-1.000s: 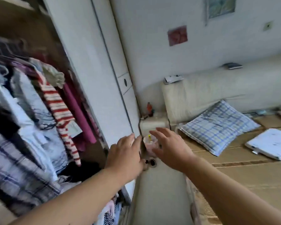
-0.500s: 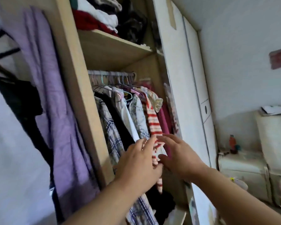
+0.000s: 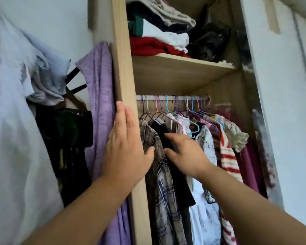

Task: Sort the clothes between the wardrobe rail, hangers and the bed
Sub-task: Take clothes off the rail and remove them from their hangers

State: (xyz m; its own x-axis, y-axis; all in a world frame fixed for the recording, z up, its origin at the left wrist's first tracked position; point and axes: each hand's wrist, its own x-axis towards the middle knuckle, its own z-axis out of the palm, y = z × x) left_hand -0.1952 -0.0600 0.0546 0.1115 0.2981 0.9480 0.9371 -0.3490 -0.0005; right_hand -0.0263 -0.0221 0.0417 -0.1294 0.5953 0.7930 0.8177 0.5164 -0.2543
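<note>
a: where do the clothes sit?
b: they hang on thin coloured hangers (image 3: 193, 110) from the wardrobe rail (image 3: 171, 97). under the rail's left end is a plaid shirt (image 3: 162, 183), then a black garment (image 3: 168, 138). toward the rail's right end are a red-and-white striped top (image 3: 226, 156) and a magenta garment (image 3: 249, 165).
a: and the hands?
b: the left hand (image 3: 125, 149) lies flat, fingers straight, on the wooden upright (image 3: 124, 68) at the rail's left end, below rail height. its thumb touches the plaid shirt, and it holds nothing.
a: the right one?
b: the right hand (image 3: 185, 152) is below the rail, spread wide. forefinger and thumb touch the black garment but are not closed round it.
a: anything else?
b: above the rail, a shelf (image 3: 180, 75) carries folded clothes (image 3: 154, 46). left of the rail, outside the upright, hangs a purple garment (image 3: 99, 106).
</note>
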